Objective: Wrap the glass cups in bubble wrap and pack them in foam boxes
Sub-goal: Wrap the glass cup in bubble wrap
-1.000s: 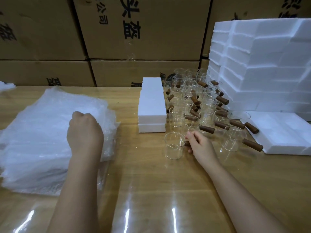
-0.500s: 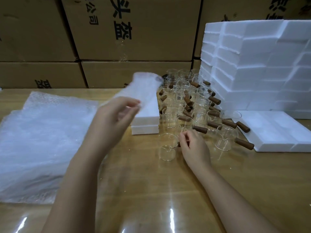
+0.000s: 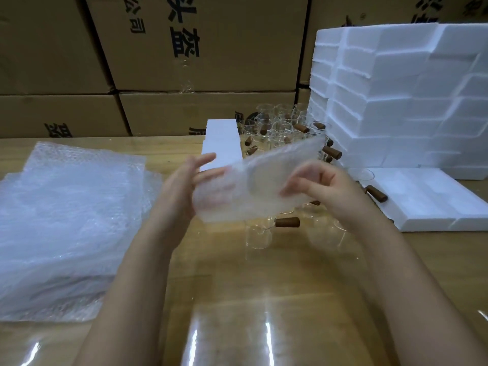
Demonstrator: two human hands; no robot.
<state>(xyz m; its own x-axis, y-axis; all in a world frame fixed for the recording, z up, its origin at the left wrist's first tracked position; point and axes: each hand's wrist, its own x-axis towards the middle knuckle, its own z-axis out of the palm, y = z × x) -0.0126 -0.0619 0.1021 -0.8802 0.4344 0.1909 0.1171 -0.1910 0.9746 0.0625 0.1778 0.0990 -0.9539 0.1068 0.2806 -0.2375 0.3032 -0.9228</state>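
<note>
A single bubble wrap sheet (image 3: 253,186) is stretched in the air between both hands, above the table's middle. My left hand (image 3: 179,191) holds its left end, with fingers fairly straight and partly behind the sheet. My right hand (image 3: 332,191) pinches its right end with curled fingers. Just below the sheet, one glass cup (image 3: 260,237) with a brown wooden handle stands alone on the wooden table (image 3: 264,299). Neither hand touches it. Several more glass cups (image 3: 280,125) crowd together behind the sheet, partly hidden.
A thick pile of bubble wrap sheets (image 3: 66,220) lies at the left. A narrow foam stack (image 3: 221,138) stands beyond the hands. At the right are a tall wall of foam boxes (image 3: 409,101) and an open foam box (image 3: 427,199). Cardboard cartons (image 3: 211,48) line the back.
My left hand lifted one sheet off the pile and carried it right. My right hand left the lone cup's handle and took the sheet's other end.
</note>
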